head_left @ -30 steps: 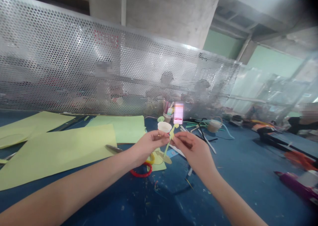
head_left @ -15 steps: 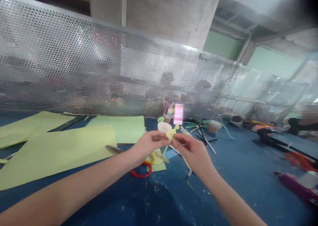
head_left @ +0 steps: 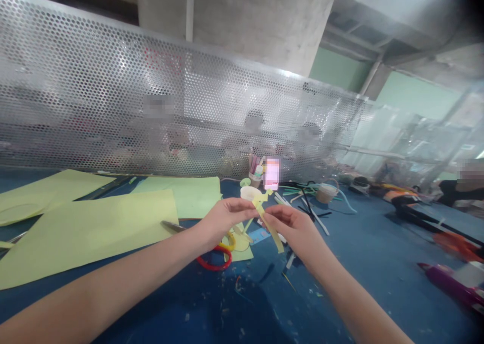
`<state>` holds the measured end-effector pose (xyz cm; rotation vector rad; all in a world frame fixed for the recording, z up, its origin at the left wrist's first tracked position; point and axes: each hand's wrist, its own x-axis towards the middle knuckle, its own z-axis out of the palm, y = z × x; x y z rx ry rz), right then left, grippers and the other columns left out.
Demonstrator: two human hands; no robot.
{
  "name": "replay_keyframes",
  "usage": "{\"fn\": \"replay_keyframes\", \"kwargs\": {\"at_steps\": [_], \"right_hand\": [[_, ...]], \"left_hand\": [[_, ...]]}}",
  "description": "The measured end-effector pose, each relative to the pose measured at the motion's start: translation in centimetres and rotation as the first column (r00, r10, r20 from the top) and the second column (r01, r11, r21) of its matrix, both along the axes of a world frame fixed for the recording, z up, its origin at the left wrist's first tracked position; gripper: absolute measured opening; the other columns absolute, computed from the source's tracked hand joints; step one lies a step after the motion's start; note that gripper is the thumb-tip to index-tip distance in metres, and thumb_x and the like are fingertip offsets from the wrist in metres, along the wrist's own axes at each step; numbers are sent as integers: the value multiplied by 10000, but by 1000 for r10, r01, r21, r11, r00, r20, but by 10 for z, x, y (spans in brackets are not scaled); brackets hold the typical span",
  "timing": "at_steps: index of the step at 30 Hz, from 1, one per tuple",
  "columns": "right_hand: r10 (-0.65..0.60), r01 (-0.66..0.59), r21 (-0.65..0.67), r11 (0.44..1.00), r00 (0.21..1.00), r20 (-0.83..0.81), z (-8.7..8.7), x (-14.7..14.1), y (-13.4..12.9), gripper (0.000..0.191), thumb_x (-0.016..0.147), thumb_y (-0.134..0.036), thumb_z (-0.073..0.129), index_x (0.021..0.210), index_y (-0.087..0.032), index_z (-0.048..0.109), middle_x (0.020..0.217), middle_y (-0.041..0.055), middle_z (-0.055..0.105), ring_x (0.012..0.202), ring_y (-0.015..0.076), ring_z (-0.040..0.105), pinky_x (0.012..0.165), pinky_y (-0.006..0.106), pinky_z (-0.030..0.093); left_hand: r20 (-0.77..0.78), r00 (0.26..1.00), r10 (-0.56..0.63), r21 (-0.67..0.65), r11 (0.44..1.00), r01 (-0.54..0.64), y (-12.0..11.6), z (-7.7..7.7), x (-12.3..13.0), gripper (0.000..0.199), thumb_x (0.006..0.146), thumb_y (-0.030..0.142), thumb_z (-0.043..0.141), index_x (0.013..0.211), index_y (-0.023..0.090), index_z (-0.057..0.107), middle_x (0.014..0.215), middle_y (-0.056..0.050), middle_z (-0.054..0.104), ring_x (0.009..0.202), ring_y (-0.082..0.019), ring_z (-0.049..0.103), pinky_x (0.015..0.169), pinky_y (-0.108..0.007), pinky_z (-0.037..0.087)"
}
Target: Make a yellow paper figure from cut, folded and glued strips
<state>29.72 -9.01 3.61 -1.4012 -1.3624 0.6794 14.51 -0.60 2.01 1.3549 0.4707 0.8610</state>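
Observation:
A folded yellow paper strip [head_left: 273,232] is pinched between my two hands over the blue table, its long end hanging down toward me. My left hand [head_left: 231,215] holds it from the left with thumb and fingertips. From the right, my right hand [head_left: 288,222] grips the same strip. Below my left hand, scissors [head_left: 215,259] with red and yellow handles lie on the table, partly covered by my forearm. Yellow paper pieces [head_left: 239,253] lie beside the handles. Just behind the strip stands a white paper cup [head_left: 249,193].
Large yellow-green paper sheets [head_left: 113,228] cover the left side. A lit phone [head_left: 271,174] stands beside a cup of pens [head_left: 255,175]. Black and white strips [head_left: 313,208] lie right of centre. A purple object [head_left: 449,283] is at far right. A perforated metal screen [head_left: 215,107] rises behind.
The yellow strip's long end has swung into view, now slanting down to the right between my hands. Both hands stay in nearly the same place.

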Motion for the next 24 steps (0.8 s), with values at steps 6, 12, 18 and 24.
{"fn": "replay_keyframes", "kwargs": {"at_steps": [6, 12, 18, 24], "right_hand": [[11, -11, 38, 999, 1000, 5, -1, -2, 0, 205, 744, -351, 621, 836, -168, 619, 746, 38, 692, 698, 164, 641, 670, 290, 502], [-22, 19, 91, 996, 999, 23, 0, -1, 0, 208, 723, -358, 649, 820, -174, 645, 718, 20, 675, 672, 160, 624, 646, 277, 491], [-56, 55, 100, 993, 998, 14, 0, -3, 0, 237, 720, -371, 653, 851, -174, 661, 744, 32, 695, 689, 176, 642, 664, 302, 511], [-23, 30, 94, 995, 997, -74, 0, -4, -1, 273, 701, -358, 672, 906, -178, 652, 832, 48, 711, 770, 187, 664, 742, 330, 526]], "left_hand": [[-18, 999, -35, -17, 999, 35, -1, 1, 0, 328, 610, 298, 766, 894, 153, 685, 933, -82, 677, 856, -170, 592, 842, -309, 392], [20, 997, -80, -41, 996, 81, -2, 1, 0, 266, 612, 272, 768, 830, 142, 691, 847, -60, 679, 783, -144, 588, 787, -279, 403], [32, 998, -62, -62, 996, 64, 0, -1, 1, 216, 599, 271, 774, 745, 145, 677, 751, -28, 658, 705, -124, 568, 711, -259, 399], [20, 1000, -15, -42, 999, 16, 2, -5, 2, 185, 635, 311, 746, 752, 173, 706, 754, -15, 654, 685, -117, 534, 659, -246, 369]]}}
